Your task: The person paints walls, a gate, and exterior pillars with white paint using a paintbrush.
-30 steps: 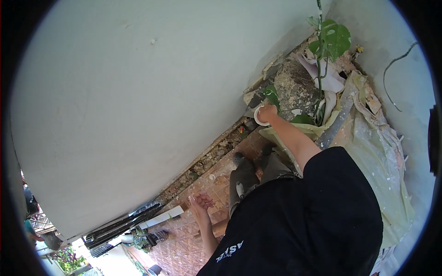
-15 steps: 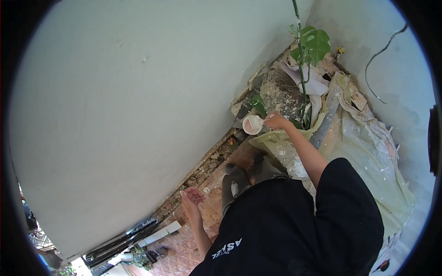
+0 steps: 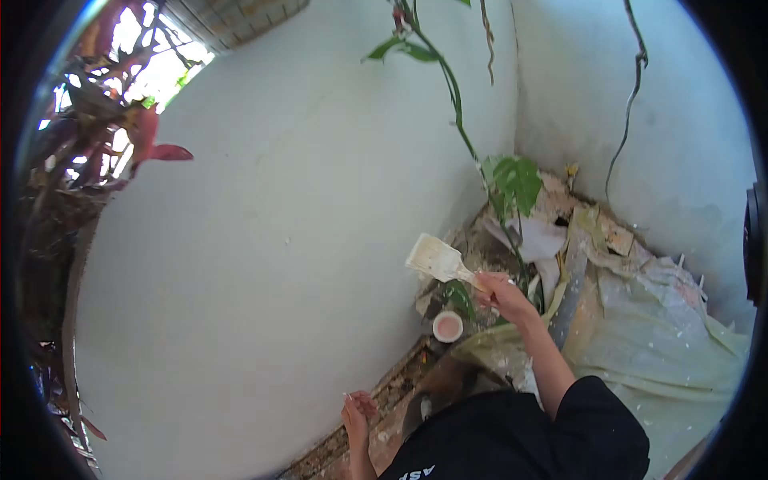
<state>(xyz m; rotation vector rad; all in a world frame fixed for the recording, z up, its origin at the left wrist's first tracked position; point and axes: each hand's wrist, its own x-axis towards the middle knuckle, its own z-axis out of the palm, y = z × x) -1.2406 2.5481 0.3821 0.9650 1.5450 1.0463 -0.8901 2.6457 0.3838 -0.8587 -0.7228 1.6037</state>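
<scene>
My right hand (image 3: 502,294) grips the handle of a wide paintbrush (image 3: 436,258), whose pale bristles point up and left toward the white wall (image 3: 264,264). Below the brush, a small round cup (image 3: 447,326) with pinkish contents sits on the rubble at the foot of the wall. My left hand (image 3: 358,412) hangs low near the wall's base, fingers loosely curled and holding nothing.
A climbing plant (image 3: 506,180) with green leaves rises in the corner. Crumpled plastic sheeting (image 3: 640,320) and debris lie to the right, under a second wall with a dangling wire (image 3: 628,96). Red-leaved foliage (image 3: 104,136) shows at top left.
My right hand let go of the cup, which now rests on the rubble, and now holds the paintbrush raised toward the wall. The view tilted upward.
</scene>
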